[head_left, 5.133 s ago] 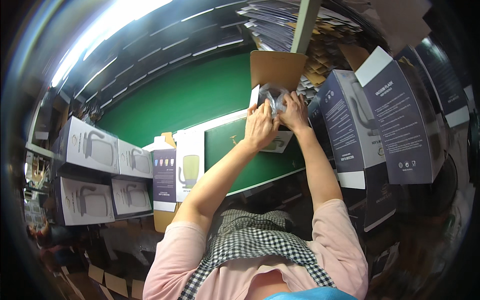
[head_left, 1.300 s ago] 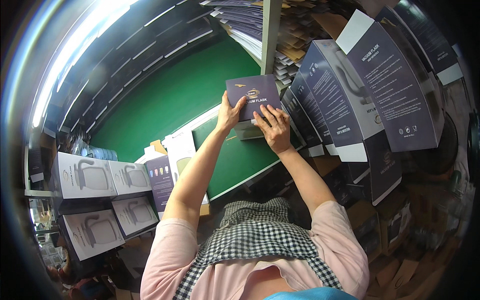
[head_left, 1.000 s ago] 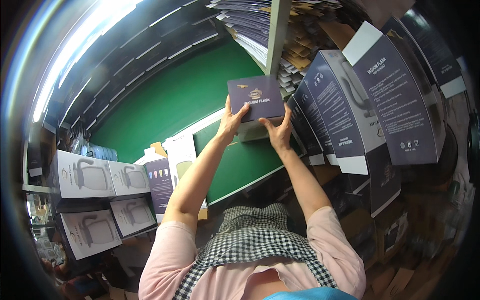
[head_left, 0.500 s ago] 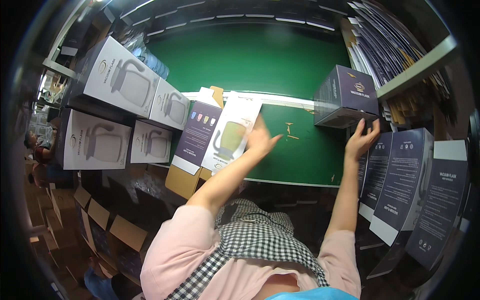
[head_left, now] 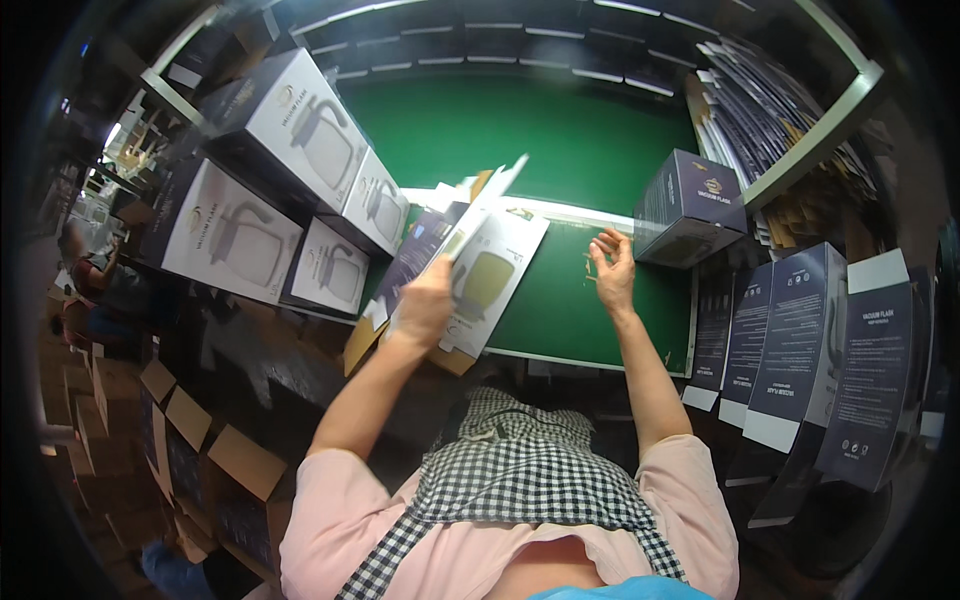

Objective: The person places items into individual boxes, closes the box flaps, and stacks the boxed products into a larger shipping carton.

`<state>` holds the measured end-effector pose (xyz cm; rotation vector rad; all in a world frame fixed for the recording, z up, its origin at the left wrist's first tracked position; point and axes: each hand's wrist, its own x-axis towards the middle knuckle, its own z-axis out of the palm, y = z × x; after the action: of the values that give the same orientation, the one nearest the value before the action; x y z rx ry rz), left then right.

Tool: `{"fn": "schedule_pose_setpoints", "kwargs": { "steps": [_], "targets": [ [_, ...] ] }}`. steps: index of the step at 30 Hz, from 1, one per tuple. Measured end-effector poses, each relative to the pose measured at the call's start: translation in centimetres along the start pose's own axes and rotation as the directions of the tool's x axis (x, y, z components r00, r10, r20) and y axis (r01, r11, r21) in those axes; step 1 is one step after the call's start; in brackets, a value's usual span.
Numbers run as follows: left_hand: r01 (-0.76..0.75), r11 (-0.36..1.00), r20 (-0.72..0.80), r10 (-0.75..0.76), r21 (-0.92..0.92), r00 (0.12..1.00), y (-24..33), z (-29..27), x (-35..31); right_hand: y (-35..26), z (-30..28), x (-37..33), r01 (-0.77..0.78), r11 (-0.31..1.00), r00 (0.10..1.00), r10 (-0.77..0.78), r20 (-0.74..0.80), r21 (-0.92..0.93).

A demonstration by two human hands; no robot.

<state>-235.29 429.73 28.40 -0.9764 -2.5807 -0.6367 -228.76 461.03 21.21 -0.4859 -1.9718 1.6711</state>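
My left hand [head_left: 425, 298] is closed around the edge of a flattened flask carton [head_left: 492, 207], holding it tilted up from the pile. Beneath it, another flattened carton [head_left: 512, 250] lies on the green worktop [head_left: 570, 320], white with a greenish flask picture. Purple printed panels and brown cardboard show at the pile's left. My right hand [head_left: 613, 268] hovers over the worktop with fingers spread and slightly curled, holding nothing. To its right stands a formed purple flask box [head_left: 690, 205], apart from the hand.
Several white and purple flask boxes [head_left: 245, 230] are stacked at the left. Flattened cartons [head_left: 790, 120] fill a rack behind a metal rail [head_left: 815, 145] at far right. More purple cartons [head_left: 790, 350] stand by the right edge. Open brown cartons [head_left: 245, 465] sit lower left; a person [head_left: 95, 265] is beyond.
My left hand has moved left and grasped a flat carton, lifting it to a tilt. My right hand has left the purple box and moved left over the worktop.
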Motion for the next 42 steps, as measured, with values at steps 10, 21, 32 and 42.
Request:
{"fn": "schedule_pose_setpoints", "kwargs": {
  "steps": [10, 21, 32, 42],
  "targets": [
    [0.220, 0.422, 0.148, -0.196, -0.879, 0.969, -5.6, -9.1, 4.7, -19.7, -3.8, 4.8, -0.211, 0.744, 0.545, -0.449, 0.709, 0.634],
    [0.396, -0.100, 0.349, 0.314, -0.913, 0.883, 12.4, -4.5, 3.1, -20.6, 0.4, 4.8, 0.229, 0.928, 0.973, -0.221, -0.060, 0.295],
    [0.329, 0.517, 0.239, -0.235, -0.790, 0.942, 13.5, -15.4, 3.1, -24.9, -9.8, 3.4, 0.313, 0.946, 0.944, -0.301, 0.137, -0.080],
    [0.341, 0.655, 0.511, 0.080, -0.674, 0.856, 11.9, -6.0, 5.3, -11.8, -1.9, 2.0, 0.316, 0.803, 0.898, -0.081, 0.433, -0.505]
  ]
}}
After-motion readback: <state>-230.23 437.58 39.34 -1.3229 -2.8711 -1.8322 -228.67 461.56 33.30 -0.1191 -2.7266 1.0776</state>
